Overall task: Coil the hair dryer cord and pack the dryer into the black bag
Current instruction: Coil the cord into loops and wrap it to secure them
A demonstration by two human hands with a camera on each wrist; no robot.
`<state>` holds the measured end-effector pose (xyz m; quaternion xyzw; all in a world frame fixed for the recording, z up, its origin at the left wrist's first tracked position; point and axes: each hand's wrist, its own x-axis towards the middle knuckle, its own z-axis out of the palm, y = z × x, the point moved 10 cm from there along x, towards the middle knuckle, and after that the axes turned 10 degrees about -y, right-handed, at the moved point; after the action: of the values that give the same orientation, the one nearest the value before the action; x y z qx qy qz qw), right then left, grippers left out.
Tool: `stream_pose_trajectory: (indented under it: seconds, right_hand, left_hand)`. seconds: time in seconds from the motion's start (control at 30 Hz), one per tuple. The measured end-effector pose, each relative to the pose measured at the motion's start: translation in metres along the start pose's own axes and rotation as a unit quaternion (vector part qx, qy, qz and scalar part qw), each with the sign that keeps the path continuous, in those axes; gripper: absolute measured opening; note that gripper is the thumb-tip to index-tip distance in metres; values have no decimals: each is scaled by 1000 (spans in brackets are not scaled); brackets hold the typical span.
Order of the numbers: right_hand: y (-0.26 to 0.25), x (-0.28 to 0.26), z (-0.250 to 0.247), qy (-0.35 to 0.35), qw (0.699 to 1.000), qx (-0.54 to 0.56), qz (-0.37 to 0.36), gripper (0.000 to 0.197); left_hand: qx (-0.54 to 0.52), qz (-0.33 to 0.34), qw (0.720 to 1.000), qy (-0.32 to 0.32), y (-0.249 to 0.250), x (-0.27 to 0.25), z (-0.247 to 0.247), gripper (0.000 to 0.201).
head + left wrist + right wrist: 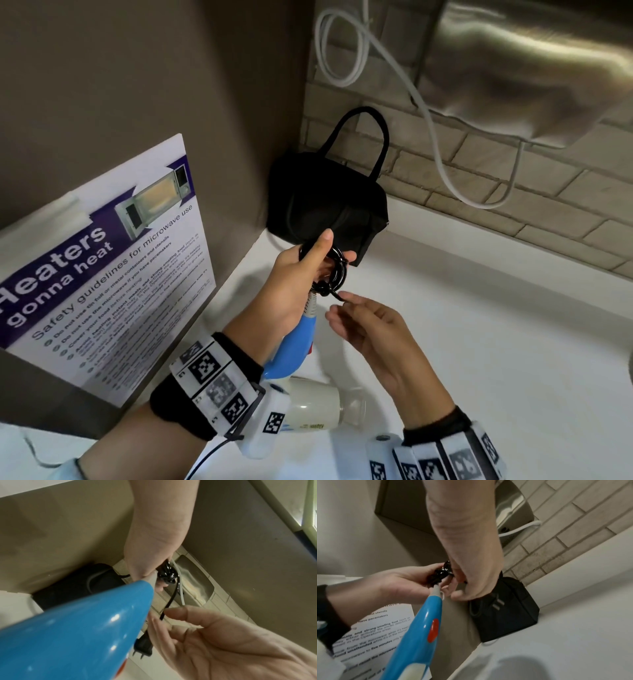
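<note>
Left grip: left hand clenched round the coiled cord, bundle mostly buried under thumb and fingers.
Right grip: right hand released, fingers loose, tips just touching the cord's free tail.
Plug: plug dangles behind the handle; hidden in the head view.
Dryer: hair dryer hangs below the left hand, over the worktop; nozzle partly cut off by the wrist rig.
Bag: black bag stands in the corner; opening hard to make out.
</note>
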<state>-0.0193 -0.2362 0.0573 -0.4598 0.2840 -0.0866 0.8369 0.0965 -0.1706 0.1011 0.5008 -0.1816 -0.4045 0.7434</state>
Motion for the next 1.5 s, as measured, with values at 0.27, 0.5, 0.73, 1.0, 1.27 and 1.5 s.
stream_pose_trajectory:
  seconds: [0.27,0.5,0.73,1.0,1.27,1.5]
  right_hand:
    - [0,14,9,6,958,288,9,19]
    - [2,14,5,-3,996,91,9,19]
    - [-15,4,2,-6,995,-79,-55,21]
    - [-34,-2,1,26,966,-221,-129,33]
    - [-47,-2,28,-37,968,-190,-158,31]
    - [-72,-12,28,-19,962,-186,-197,33]
  left_hand:
    - [69,-7,997,-16,3,-3,6,32]
    - [94,2,995,23,-1,-1,-1,38]
    - [88,-22,993,69,-8,0,-7,38]
    - [95,-51,993,50,-17,7,-6,42]
    - [24,-78,995,49,-28,5,-2,44]
    - [68,-98,984,131,-26,6,-13,25]
